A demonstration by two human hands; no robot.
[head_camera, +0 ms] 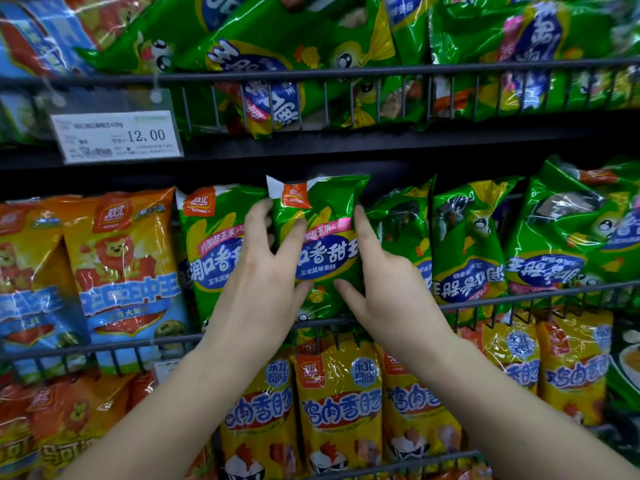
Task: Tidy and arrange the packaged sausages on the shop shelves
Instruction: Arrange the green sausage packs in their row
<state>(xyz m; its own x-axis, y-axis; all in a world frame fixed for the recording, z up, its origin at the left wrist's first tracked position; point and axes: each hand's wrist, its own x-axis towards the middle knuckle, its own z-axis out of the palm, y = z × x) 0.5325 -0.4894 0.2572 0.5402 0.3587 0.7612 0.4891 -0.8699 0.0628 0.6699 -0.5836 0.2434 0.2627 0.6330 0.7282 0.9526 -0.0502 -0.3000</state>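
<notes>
On my feed the left hand (263, 271) grips the left edge of a green corn sausage pack (325, 244). Its thumb lies across the front and its fingers (258, 216) curl in behind, between this pack and the neighbouring green pack (214, 244). The right hand (384, 278) holds the opposite edge, with the forefinger running up the side and the thumb pressed on the lower front. So both hands are clamped on the same pack.

The pack stands upright on the middle shelf, label facing me, behind the wire rail (519, 296). Its top is slightly higher than its neighbours' tops.

To the right, more green packs (464, 244) stand with their print upside down. To the left of the neighbouring green pack are orange-and-blue lion packs (128, 265). On the shelf below, yellow chicken sausage packs (339, 403) stand in a row. On the shelf above, green packs (277, 46) lie tilted against one another, and a price tag (117, 136) reading 12.00 hangs at its front edge.
</notes>
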